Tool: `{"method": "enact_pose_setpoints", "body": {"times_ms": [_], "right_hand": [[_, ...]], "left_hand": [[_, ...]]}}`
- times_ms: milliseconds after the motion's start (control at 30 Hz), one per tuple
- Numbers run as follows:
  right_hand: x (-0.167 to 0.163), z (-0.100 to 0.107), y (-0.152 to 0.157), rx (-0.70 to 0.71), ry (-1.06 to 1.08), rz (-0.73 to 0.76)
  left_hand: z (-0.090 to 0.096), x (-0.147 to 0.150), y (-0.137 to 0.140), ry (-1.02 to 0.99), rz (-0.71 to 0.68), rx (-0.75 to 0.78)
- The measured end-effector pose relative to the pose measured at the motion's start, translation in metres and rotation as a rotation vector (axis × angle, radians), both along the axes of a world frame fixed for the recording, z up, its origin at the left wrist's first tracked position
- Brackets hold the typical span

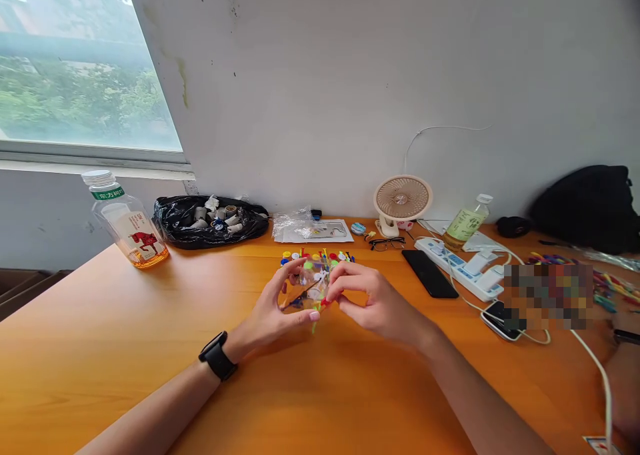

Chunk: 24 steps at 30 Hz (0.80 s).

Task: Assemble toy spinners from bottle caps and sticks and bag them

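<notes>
My left hand (273,311), with a black watch on the wrist, holds a small clear plastic bag (306,288) filled with colourful pins, thumb below and fingers behind it. My right hand (373,301) pinches the bag's right edge, near a red pin head (325,301). A green pin sticks out under the bag. Both hands hover just over the orange table (125,348) at its middle. Behind the bag lies a loose heap of colourful pins (320,257).
A drink bottle (127,225) stands far left by the window. A black bag of small rolls (210,220) lies at the back, then a clear packet, a small fan (403,201), glasses, a green bottle, a phone (430,273), a power strip and cables right. A black backpack sits far right.
</notes>
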State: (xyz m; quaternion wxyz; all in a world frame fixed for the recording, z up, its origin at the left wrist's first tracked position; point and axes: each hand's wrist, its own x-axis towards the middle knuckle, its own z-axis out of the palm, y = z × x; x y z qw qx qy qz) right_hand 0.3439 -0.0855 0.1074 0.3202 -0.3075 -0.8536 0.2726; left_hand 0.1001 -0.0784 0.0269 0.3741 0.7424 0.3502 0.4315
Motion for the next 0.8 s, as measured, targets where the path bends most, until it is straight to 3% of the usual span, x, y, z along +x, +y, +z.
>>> {"method": "enact_pose_setpoints", "body": {"times_ms": [200, 367, 467, 667, 800], "right_hand": [[0.003, 0.008, -0.001, 0.262, -0.163, -0.001], [0.014, 0.001, 0.003, 0.422, -0.088, -0.189], [0.019, -0.004, 0.005, 0.382, -0.013, -0.219], [0.009, -0.019, 0.006, 0.215, 0.107, -0.114], [0.001, -0.032, 0.008, 0.000, 0.297, -0.115]], "left_hand": [[-0.002, 0.010, 0.001, -0.054, -0.271, -0.233], [-0.007, 0.013, -0.003, -0.098, -0.147, -0.278], [-0.009, 0.013, -0.001, -0.173, -0.178, -0.273], [-0.006, 0.020, -0.003, -0.274, -0.218, -0.364], [0.001, 0.019, -0.004, -0.341, -0.240, -0.441]]}}
